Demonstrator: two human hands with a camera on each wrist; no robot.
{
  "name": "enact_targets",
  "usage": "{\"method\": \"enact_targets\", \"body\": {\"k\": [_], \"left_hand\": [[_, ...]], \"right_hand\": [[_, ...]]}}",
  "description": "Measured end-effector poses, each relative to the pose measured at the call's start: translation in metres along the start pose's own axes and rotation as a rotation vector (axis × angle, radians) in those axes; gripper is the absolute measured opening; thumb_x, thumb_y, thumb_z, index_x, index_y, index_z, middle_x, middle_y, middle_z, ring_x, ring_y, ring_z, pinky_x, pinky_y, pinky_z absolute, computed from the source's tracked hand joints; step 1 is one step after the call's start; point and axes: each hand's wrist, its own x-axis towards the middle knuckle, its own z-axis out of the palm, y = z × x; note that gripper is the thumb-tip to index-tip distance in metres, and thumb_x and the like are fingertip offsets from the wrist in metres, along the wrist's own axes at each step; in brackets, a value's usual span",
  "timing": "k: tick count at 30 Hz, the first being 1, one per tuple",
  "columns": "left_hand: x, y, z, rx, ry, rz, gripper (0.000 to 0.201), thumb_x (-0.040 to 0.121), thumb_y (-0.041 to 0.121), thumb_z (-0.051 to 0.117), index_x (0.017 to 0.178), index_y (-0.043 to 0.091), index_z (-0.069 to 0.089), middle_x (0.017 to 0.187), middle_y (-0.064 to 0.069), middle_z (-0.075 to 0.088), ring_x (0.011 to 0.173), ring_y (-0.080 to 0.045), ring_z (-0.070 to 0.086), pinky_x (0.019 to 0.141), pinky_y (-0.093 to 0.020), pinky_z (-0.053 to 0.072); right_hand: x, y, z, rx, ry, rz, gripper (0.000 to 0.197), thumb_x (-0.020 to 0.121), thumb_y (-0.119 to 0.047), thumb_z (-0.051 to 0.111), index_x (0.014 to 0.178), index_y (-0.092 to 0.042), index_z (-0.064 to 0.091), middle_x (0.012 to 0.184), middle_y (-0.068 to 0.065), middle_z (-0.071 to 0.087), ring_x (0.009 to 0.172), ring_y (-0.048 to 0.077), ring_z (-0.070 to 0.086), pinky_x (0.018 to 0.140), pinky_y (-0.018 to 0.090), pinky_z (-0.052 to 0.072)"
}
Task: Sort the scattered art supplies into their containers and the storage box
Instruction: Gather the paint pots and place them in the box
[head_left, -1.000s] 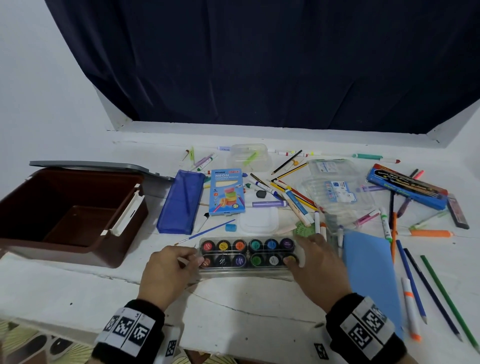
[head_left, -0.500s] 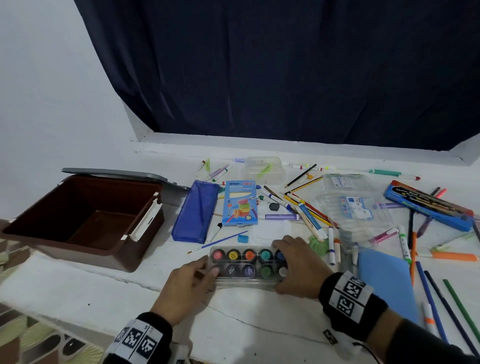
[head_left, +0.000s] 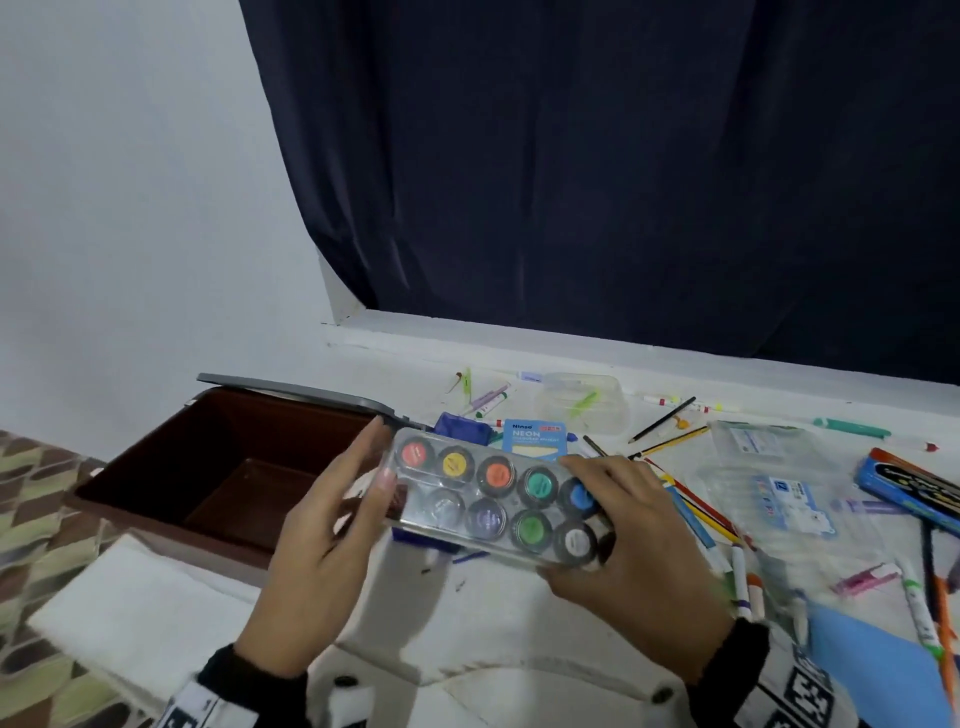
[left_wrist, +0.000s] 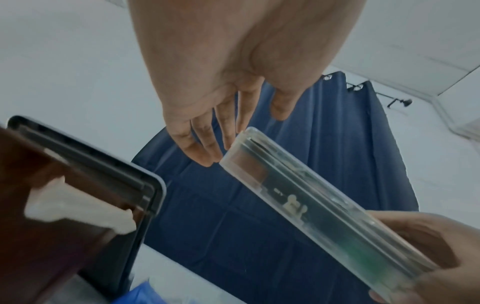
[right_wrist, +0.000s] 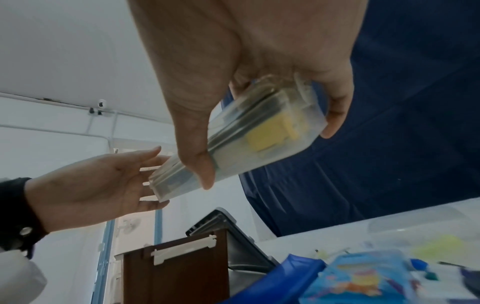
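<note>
Gripped at one end by the right hand (head_left: 631, 540), fingers of the spread left hand (head_left: 332, 525) touching the other, the paint-pot case (head_left: 496, 501) hangs beside the open storage box (head_left: 171, 488); a one-ended grip could let it tip and fall.

A dark navy curtain (head_left: 623, 182) is hung across the back, reaching down to a white ledge (head_left: 571, 340); grommets and a rail are seen at its top in the left wrist view. A plain white wall (head_left: 130, 182) is seen to its left. A patterned green-and-brown fabric (head_left: 36, 499) is seen at the lower left edge, with a folded white cloth (head_left: 135, 618) laid beside it. A small camera (right_wrist: 100, 106) is mounted high on the wall, and a fan (right_wrist: 131, 225) is fixed lower down.
</note>
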Motion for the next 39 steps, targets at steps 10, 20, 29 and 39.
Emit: {"method": "enact_targets", "body": {"k": [10,20,29,39], "left_hand": [[0.06,-0.037,-0.133,0.063,-0.034,0.07,0.037,0.097,0.023,0.053,0.134,0.024,0.06,0.126,0.015,0.067,0.121,-0.002,0.059,0.094,-0.01,0.046],[0.109,-0.099,-0.239,0.304,-0.199,0.082,0.036,0.099,0.044,0.055,0.134,0.036,0.057,0.127,0.021,0.063,0.121,-0.003,0.058,0.095,-0.034,0.051],[0.116,-0.148,-0.272,0.538,-0.293,0.092,0.046,0.096,0.047,0.049,0.138,0.03,0.052,0.13,0.014,0.057,0.124,-0.009,0.053,0.105,-0.04,0.045],[0.108,-0.153,-0.272,0.601,-0.301,0.067,0.049,0.096,0.052,0.047,0.142,0.033,0.048,0.135,0.013,0.052,0.124,-0.007,0.047,0.107,-0.044,0.042]], "right_hand": [[0.061,-0.089,0.084,-0.011,0.075,-0.055,0.085,0.06,-0.062,0.072,0.134,-0.024,0.056,0.117,-0.026,0.048,0.111,0.002,0.046,0.091,0.025,0.044],[0.107,-0.148,0.16,-0.114,0.006,-0.023,0.087,0.063,-0.058,0.077,0.137,-0.016,0.056,0.119,-0.007,0.059,0.109,0.013,0.052,0.09,0.032,0.047],[0.132,-0.164,0.195,-0.285,-0.183,-0.013,0.08,0.067,-0.06,0.068,0.133,-0.016,0.06,0.112,-0.001,0.061,0.104,0.02,0.054,0.085,0.041,0.052],[0.154,-0.169,0.211,-0.549,-0.399,0.002,0.067,0.076,-0.066,0.065,0.133,-0.034,0.054,0.119,0.001,0.054,0.112,0.024,0.044,0.088,0.042,0.045]]}}
